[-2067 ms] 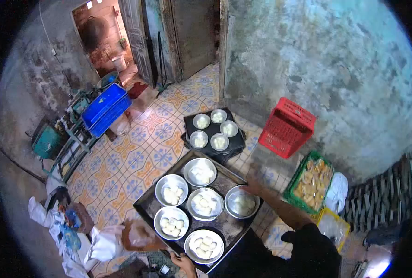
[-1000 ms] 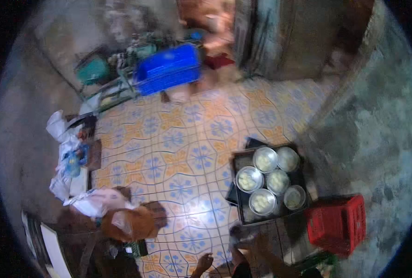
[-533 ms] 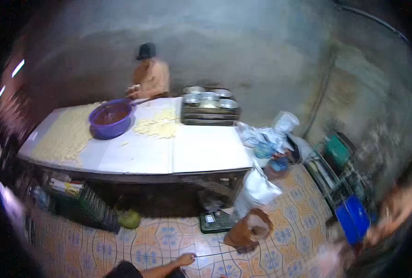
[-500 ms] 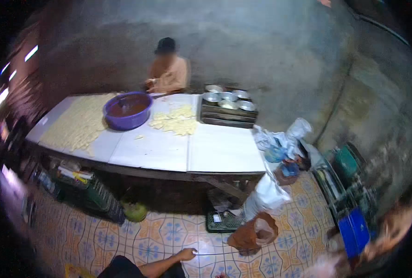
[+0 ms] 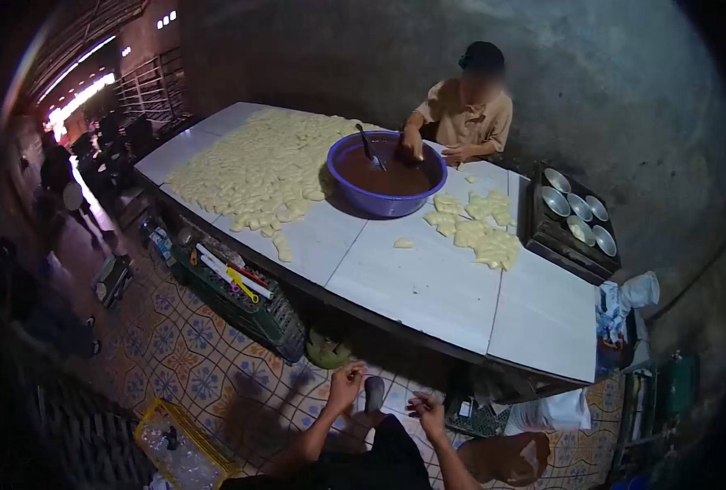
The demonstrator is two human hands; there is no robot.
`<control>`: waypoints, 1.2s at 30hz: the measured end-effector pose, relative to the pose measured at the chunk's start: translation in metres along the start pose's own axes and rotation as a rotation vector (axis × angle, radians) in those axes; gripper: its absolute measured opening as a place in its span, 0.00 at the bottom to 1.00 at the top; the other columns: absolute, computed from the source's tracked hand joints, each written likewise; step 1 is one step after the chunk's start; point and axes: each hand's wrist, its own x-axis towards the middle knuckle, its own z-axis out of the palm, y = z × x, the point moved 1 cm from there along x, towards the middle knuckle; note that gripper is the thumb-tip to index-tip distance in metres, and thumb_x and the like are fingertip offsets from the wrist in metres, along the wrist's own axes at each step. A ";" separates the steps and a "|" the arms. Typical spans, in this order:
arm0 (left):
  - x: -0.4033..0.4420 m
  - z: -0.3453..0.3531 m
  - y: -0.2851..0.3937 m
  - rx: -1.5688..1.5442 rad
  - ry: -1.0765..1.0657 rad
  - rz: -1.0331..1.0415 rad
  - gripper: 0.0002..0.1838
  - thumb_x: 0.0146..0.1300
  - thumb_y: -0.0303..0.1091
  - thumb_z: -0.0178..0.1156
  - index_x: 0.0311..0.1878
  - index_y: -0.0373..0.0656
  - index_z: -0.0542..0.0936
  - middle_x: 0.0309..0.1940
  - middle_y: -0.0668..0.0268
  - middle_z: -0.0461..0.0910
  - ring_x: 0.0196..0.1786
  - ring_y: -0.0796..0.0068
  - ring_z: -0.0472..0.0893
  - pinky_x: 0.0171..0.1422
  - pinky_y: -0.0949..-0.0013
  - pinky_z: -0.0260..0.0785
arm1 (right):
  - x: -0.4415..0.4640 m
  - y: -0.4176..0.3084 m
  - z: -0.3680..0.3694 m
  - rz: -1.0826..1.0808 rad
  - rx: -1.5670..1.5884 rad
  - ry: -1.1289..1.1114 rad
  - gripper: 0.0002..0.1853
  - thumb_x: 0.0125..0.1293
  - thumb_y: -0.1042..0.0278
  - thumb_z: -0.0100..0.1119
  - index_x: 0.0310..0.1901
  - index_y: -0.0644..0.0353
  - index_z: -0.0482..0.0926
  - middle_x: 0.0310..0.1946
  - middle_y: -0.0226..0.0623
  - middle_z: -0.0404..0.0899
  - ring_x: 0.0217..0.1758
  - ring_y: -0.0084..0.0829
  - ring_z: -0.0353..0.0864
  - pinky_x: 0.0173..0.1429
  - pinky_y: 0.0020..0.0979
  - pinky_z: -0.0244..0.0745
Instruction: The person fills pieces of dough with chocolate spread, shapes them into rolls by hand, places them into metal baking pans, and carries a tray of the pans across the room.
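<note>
My left hand (image 5: 346, 387) is held low in front of me, above the tiled floor, with its fingers loosely bent and nothing visible in it. To its right, my right hand (image 5: 429, 414) is also raised with its fingers apart, and I see nothing held there. Both hands are short of the near edge of a white-tiled table (image 5: 416, 282). On that table stands a purple basin (image 5: 387, 203) of brown filling, with a dark-handled utensil (image 5: 369, 149) in it. Pale dough pieces (image 5: 257, 167) cover the table's left part, and a smaller group of dough pieces (image 5: 487, 243) lies right of the basin.
Across the table a co-worker (image 5: 465, 114) has one hand over the basin. Metal bowls (image 5: 579, 207) sit on a dark crate at the right end. Below are a green crate (image 5: 253, 306), a yellow crate (image 5: 155, 408), a brown sack (image 5: 502, 459) and a white sack (image 5: 555, 411).
My view has turned left and the table looks nearer. My right hand has come up into view, and my left hand is raised. The co-worker's hand now reaches over the basin.
</note>
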 end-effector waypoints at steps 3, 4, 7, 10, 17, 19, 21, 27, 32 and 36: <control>0.077 -0.028 0.013 -0.011 0.309 0.176 0.07 0.66 0.24 0.54 0.43 0.37 0.80 0.41 0.59 0.83 0.41 0.71 0.82 0.45 0.72 0.72 | 0.095 -0.089 0.012 -0.190 -0.143 -0.047 0.14 0.68 0.68 0.58 0.50 0.67 0.78 0.37 0.36 0.82 0.40 0.24 0.81 0.45 0.26 0.76; 0.111 -0.039 0.007 0.026 0.429 0.292 0.06 0.66 0.24 0.54 0.42 0.37 0.80 0.42 0.58 0.82 0.41 0.70 0.81 0.45 0.71 0.72 | 0.139 -0.094 0.007 -0.205 -0.211 -0.069 0.15 0.67 0.68 0.58 0.51 0.69 0.77 0.38 0.39 0.83 0.42 0.27 0.81 0.47 0.29 0.77; 0.191 -0.085 0.016 0.127 0.667 0.217 0.06 0.64 0.24 0.55 0.43 0.36 0.77 0.48 0.54 0.79 0.46 0.61 0.79 0.49 0.64 0.71 | 0.252 -0.132 0.017 -0.302 -0.310 -0.053 0.16 0.66 0.67 0.58 0.51 0.67 0.77 0.39 0.37 0.82 0.40 0.23 0.80 0.46 0.25 0.75; 0.272 -0.122 0.005 0.505 0.898 0.164 0.22 0.62 0.36 0.60 0.54 0.29 0.71 0.56 0.44 0.72 0.56 0.47 0.72 0.59 0.52 0.64 | 0.364 -0.135 0.032 -0.594 -0.579 0.160 0.20 0.61 0.67 0.60 0.53 0.68 0.76 0.44 0.48 0.80 0.46 0.37 0.79 0.50 0.38 0.73; 0.359 -0.143 -0.001 1.210 1.012 -0.364 0.43 0.61 0.59 0.55 0.67 0.32 0.60 0.65 0.41 0.62 0.69 0.43 0.60 0.67 0.39 0.53 | 0.426 -0.152 0.093 -0.570 -0.654 0.007 0.13 0.59 0.74 0.61 0.47 0.64 0.81 0.42 0.45 0.79 0.43 0.40 0.80 0.47 0.36 0.74; 0.362 -0.150 -0.005 1.214 0.950 -0.465 0.35 0.64 0.56 0.53 0.63 0.36 0.65 0.61 0.49 0.67 0.66 0.52 0.64 0.63 0.42 0.59 | 0.398 -0.178 0.078 -0.055 -0.251 -0.234 0.14 0.62 0.73 0.61 0.49 0.66 0.80 0.46 0.38 0.80 0.41 0.31 0.80 0.45 0.33 0.76; 0.364 -0.156 -0.010 1.426 1.063 -0.413 0.23 0.66 0.50 0.53 0.54 0.42 0.73 0.51 0.57 0.74 0.57 0.58 0.72 0.59 0.50 0.63 | 0.374 -0.177 0.027 0.148 0.000 -0.356 0.15 0.63 0.74 0.60 0.52 0.68 0.78 0.50 0.35 0.78 0.46 0.28 0.78 0.49 0.34 0.75; 0.350 -0.148 0.011 0.556 1.042 0.120 0.11 0.68 0.40 0.53 0.35 0.44 0.77 0.28 0.63 0.78 0.30 0.67 0.79 0.35 0.63 0.71 | 0.317 -0.177 -0.049 -0.127 -0.533 0.237 0.21 0.68 0.64 0.54 0.59 0.64 0.73 0.57 0.45 0.71 0.51 0.32 0.77 0.53 0.34 0.75; 0.310 -0.004 0.103 -0.904 -0.275 -0.327 0.20 0.76 0.42 0.40 0.61 0.39 0.70 0.36 0.59 0.77 0.27 0.73 0.74 0.31 0.67 0.70 | 0.301 -0.240 0.067 -0.085 0.183 -0.133 0.20 0.71 0.65 0.51 0.62 0.61 0.72 0.57 0.39 0.74 0.49 0.25 0.77 0.48 0.26 0.74; 0.289 0.042 0.129 -0.694 -0.283 -0.340 0.26 0.76 0.50 0.32 0.69 0.45 0.62 0.32 0.60 0.75 0.27 0.74 0.72 0.28 0.68 0.66 | 0.309 -0.219 0.073 -0.042 -0.009 -0.133 0.13 0.67 0.69 0.58 0.52 0.61 0.79 0.38 0.31 0.82 0.37 0.17 0.75 0.40 0.22 0.70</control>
